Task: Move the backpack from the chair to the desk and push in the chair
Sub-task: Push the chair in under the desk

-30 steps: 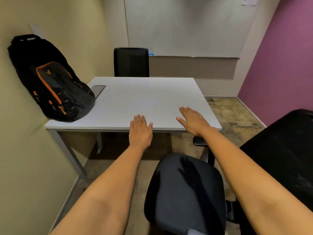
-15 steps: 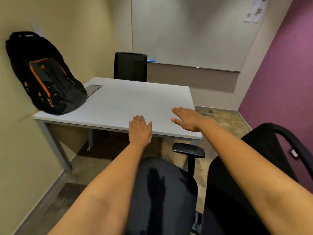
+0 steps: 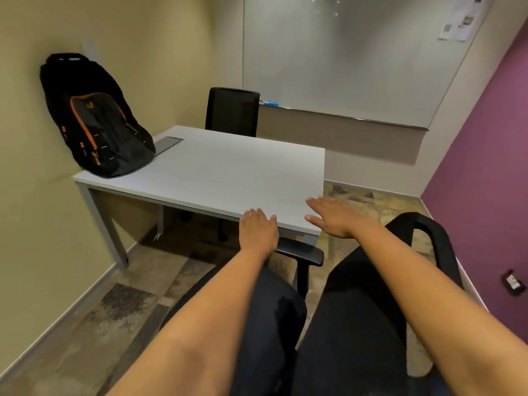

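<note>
A black backpack (image 3: 97, 121) with orange trim stands on the left end of the white desk (image 3: 228, 170), leaning against the yellow wall. A black office chair (image 3: 357, 310) is right below me, out from the desk, its armrest (image 3: 300, 252) near the desk's front right corner. My left hand (image 3: 258, 231) hovers flat over the desk's front edge, fingers apart, holding nothing. Over the desk's right corner, my right hand (image 3: 337, 217) is stretched out flat and holds nothing either.
A second black chair (image 3: 233, 111) is tucked in at the desk's far side. A whiteboard (image 3: 343, 58) hangs on the back wall, a purple wall (image 3: 485, 167) is at the right. A grey cable hatch (image 3: 168, 144) sits in the desktop beside the backpack.
My view has swung to the right and back from the desk. The chair's backrest and armrest have come into sight, and both hands now sit near the desk's front right corner.
</note>
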The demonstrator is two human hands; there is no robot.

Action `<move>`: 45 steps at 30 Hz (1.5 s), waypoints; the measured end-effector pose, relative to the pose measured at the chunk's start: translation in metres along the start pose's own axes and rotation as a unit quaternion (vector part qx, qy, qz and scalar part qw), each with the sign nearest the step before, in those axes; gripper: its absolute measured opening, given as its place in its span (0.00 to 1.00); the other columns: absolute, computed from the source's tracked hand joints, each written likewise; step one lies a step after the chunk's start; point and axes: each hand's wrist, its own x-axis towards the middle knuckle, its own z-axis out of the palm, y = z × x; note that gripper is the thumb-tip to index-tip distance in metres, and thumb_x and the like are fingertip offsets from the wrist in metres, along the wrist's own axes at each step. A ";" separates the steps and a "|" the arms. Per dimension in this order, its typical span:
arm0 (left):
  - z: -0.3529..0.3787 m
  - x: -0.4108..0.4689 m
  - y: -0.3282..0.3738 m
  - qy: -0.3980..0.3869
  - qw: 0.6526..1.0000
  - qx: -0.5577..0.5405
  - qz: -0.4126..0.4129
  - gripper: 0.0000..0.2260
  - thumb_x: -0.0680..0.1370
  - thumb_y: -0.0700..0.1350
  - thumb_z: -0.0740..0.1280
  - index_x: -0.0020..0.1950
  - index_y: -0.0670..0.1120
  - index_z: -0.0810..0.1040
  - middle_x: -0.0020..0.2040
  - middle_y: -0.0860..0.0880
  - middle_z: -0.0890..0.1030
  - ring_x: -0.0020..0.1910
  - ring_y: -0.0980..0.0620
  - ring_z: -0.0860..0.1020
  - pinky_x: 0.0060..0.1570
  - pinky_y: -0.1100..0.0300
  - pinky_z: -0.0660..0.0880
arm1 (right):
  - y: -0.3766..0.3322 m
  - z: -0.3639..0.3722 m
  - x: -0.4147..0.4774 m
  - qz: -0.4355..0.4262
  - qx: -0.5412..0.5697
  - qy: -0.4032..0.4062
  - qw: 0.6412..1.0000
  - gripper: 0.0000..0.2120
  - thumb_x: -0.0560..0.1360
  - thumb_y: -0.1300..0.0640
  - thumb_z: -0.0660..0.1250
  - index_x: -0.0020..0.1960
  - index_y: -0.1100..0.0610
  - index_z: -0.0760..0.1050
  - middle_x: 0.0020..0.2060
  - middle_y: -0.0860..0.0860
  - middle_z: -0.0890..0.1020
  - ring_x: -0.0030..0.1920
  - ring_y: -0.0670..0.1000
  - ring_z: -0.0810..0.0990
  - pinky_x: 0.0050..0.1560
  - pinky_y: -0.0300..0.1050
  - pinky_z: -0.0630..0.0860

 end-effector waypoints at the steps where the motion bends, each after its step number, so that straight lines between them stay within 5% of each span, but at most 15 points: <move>1: -0.001 -0.001 0.006 -0.005 1.000 0.009 0.007 0.19 0.83 0.43 0.50 0.74 0.43 0.61 0.72 0.35 0.63 0.71 0.34 0.60 0.70 0.44 0.61 | 0.007 0.002 -0.003 0.005 0.008 -0.002 1.000 0.29 0.82 0.43 0.47 0.79 0.54 0.46 0.79 0.50 0.50 0.78 0.50 0.48 0.76 0.47 0.46; 15: 0.001 0.011 0.100 -0.027 0.998 0.038 -0.041 0.19 0.81 0.43 0.55 0.71 0.43 0.61 0.67 0.35 0.68 0.67 0.35 0.65 0.66 0.45 0.66 | 0.089 0.020 -0.009 -0.035 0.014 -0.032 0.999 0.30 0.81 0.40 0.46 0.79 0.52 0.48 0.79 0.49 0.52 0.78 0.50 0.50 0.76 0.49 0.48; 21: 0.005 0.020 0.139 -0.044 0.979 -0.068 -0.185 0.18 0.82 0.47 0.49 0.70 0.45 0.64 0.66 0.37 0.71 0.66 0.37 0.68 0.65 0.44 0.66 | 0.119 0.030 -0.003 -0.123 0.025 -0.063 0.990 0.31 0.81 0.40 0.46 0.79 0.54 0.48 0.79 0.52 0.53 0.78 0.52 0.52 0.76 0.50 0.50; 28: 0.007 -0.017 0.180 -0.076 0.909 -0.183 -0.367 0.28 0.82 0.55 0.43 0.73 0.37 0.63 0.73 0.37 0.66 0.72 0.39 0.63 0.71 0.46 0.59 | 0.136 0.024 -0.023 -0.215 0.104 -0.096 0.966 0.28 0.83 0.44 0.47 0.78 0.58 0.54 0.77 0.54 0.58 0.76 0.54 0.57 0.76 0.52 0.53; 37: 0.001 -0.074 0.215 -0.123 0.865 -0.227 -0.430 0.28 0.83 0.55 0.42 0.74 0.37 0.62 0.75 0.38 0.62 0.73 0.40 0.62 0.72 0.48 0.59 | 0.136 0.031 -0.068 -0.272 0.124 -0.102 0.949 0.25 0.83 0.47 0.46 0.77 0.57 0.58 0.77 0.53 0.60 0.76 0.53 0.59 0.76 0.52 0.54; 45: -0.021 -0.118 0.248 -0.063 0.894 -0.162 -0.414 0.25 0.82 0.53 0.44 0.66 0.40 0.72 0.68 0.39 0.72 0.64 0.40 0.72 0.61 0.48 0.66 | 0.139 0.034 -0.111 -0.251 0.103 -0.064 0.960 0.25 0.82 0.43 0.43 0.76 0.49 0.61 0.76 0.51 0.64 0.74 0.55 0.62 0.73 0.53 0.57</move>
